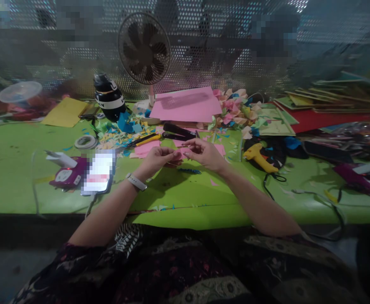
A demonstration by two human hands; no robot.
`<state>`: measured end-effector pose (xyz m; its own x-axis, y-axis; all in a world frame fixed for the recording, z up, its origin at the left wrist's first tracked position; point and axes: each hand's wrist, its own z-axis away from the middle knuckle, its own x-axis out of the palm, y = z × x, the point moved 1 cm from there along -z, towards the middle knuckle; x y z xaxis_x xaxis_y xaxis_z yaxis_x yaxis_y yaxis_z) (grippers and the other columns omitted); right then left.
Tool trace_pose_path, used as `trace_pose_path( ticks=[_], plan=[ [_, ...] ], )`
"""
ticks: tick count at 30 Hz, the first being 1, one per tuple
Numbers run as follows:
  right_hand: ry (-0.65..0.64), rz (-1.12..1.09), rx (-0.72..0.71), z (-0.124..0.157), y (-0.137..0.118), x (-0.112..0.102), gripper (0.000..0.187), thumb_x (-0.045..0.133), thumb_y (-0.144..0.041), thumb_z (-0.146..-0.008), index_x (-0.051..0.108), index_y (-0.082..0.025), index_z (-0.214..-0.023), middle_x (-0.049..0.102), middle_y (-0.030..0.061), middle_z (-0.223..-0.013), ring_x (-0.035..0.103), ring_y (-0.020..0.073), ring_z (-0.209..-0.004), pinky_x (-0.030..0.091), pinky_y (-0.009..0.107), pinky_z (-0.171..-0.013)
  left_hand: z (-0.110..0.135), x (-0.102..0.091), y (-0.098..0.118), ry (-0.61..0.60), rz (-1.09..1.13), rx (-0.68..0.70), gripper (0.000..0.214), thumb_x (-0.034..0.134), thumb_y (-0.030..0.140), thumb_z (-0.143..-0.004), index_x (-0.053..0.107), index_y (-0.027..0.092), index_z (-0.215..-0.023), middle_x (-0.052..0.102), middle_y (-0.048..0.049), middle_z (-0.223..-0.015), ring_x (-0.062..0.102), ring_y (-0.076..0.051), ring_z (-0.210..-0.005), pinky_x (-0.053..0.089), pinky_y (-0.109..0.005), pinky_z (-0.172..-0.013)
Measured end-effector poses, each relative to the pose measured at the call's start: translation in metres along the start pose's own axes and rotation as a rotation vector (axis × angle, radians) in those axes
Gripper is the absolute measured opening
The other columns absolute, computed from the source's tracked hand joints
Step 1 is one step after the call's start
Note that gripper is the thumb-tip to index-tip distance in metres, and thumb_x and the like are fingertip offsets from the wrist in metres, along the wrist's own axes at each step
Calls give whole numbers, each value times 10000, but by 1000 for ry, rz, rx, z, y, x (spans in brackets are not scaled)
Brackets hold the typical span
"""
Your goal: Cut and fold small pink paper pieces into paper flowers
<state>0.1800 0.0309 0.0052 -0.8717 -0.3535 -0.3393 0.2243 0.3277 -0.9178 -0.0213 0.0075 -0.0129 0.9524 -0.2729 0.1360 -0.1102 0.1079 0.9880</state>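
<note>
Between my two hands is a small piece of pink paper (181,153), pinched from both sides. My left hand (159,159), with a white band at the wrist, is closed on its left edge. My right hand (205,154) grips the right part with thumb and fingers, hiding some of it. Just below lies a thin dark blue strip (189,171). Pink paper pieces (147,148) rest behind my left hand, near a yellow cutter (148,140). A black stapler (179,131) sits beyond the hands.
A lit phone (98,172) and a purple device (69,173) stand at left. Toward the right is a yellow glue gun (260,157) with its cord. Farther back are a fan (144,48), a black bottle (109,99), pink sheets (186,105) and paper scraps (232,107).
</note>
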Motion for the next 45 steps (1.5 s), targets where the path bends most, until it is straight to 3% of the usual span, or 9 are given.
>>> trace_pose_path(
  ticks=[37, 45],
  plan=[
    [-31, -14, 45, 1, -5, 0, 375, 753, -388, -787, 656, -156, -1065, 666, 33, -836, 601, 144, -745, 521, 316, -702, 1, 1, 3, -4, 5, 3, 429, 872, 509, -646, 755, 133, -815, 764, -87, -793, 726, -170, -694, 620, -340, -761],
    [-146, 64, 55, -3, -2, -6, 285, 718, -437, -773, 651, -163, -815, 638, 17, -730, 539, 125, -645, 445, 289, -623, 3, 4, 9, -103, -161, -40, 349, 853, 433, -701, 753, 119, -816, 760, -75, -765, 710, -139, -679, 603, -283, -739]
  ],
)
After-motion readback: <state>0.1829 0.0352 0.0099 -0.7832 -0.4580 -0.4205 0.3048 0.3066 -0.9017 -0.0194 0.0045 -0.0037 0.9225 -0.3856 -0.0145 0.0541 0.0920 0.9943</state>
